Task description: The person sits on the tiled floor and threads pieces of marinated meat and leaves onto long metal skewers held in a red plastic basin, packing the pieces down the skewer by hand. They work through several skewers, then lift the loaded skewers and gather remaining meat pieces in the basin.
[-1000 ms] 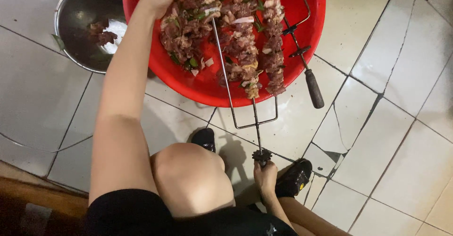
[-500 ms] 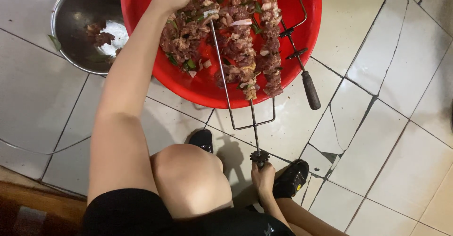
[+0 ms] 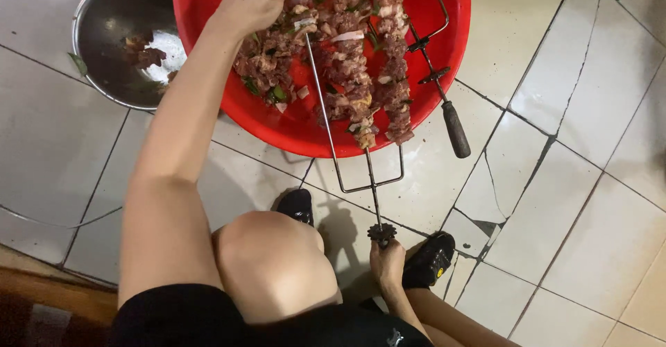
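Observation:
A large red basin (image 3: 444, 63) sits on the tiled floor, full of raw marinated meat pieces (image 3: 267, 70) with green herbs. A metal double-pronged skewer (image 3: 371, 180), loaded with meat chunks (image 3: 357, 90), sticks out over the basin's near rim. My right hand (image 3: 387, 262) is shut on the skewer's handle end, just below its small toothed wheel. My left hand (image 3: 253, 0) reaches into the basin and rests on the meat at the prongs' far end; its fingers are hidden at the frame's top.
A steel bowl (image 3: 104, 49) with a few meat scraps stands left of the basin. A second skewer with a dark handle (image 3: 456, 128) lies over the basin's right rim. My bare knee (image 3: 267, 257) and black shoes (image 3: 430, 260) are below. Floor tiles are cracked at right.
The view has shifted slightly, so the basin sits a little higher in frame. My left hand stays on the meat and my right hand keeps hold of the skewer handle.

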